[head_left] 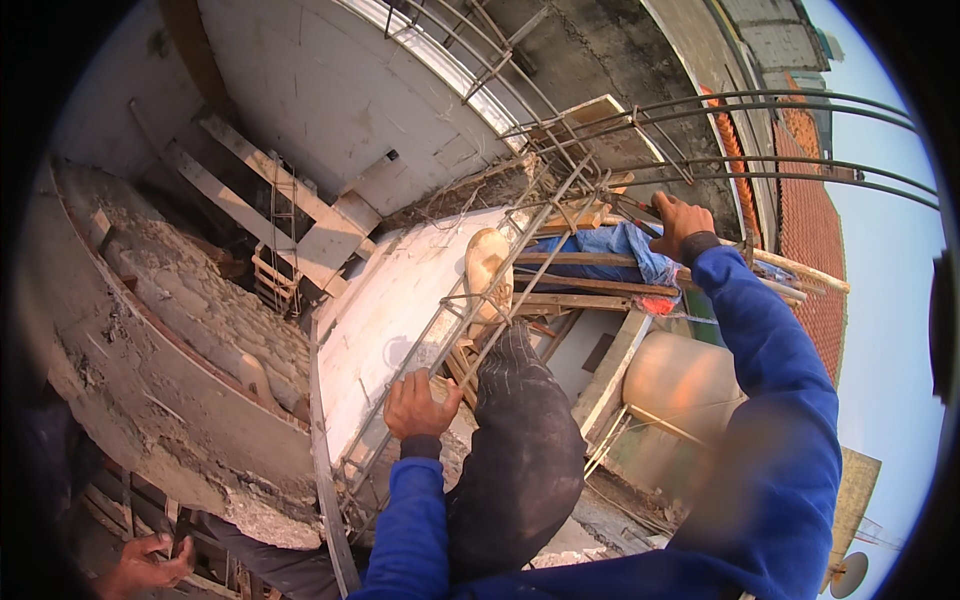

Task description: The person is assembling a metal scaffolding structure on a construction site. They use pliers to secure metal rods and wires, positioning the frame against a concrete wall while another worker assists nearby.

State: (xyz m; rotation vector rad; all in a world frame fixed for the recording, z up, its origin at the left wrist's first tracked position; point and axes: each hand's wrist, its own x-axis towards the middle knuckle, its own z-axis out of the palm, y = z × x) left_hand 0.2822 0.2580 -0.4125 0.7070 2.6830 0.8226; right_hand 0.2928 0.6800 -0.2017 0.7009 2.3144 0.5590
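My left hand point(422, 403) is closed around a bar of the steel rebar cage point(530, 235), which runs from the lower middle up to the right. At the upper right my right hand point(682, 225), fingers curled, grips a slim tool point(640, 214) with some red on it, near the rebar joint; its exact kind is hard to make out. My dusty dark trouser leg point(520, 440) is bent between my arms. A pale, dirty shoe point(488, 272) is behind the cage bars, over a white panel point(410, 320).
Another person's hand point(150, 565) shows at the lower left, below a rough concrete wall point(190, 420). Long rebars point(800, 160) reach out to the right. Boards and a blue tarp point(610, 245) lie under my right hand, above a large pale tank point(685, 385). Planks point(270, 190) stand lower down.
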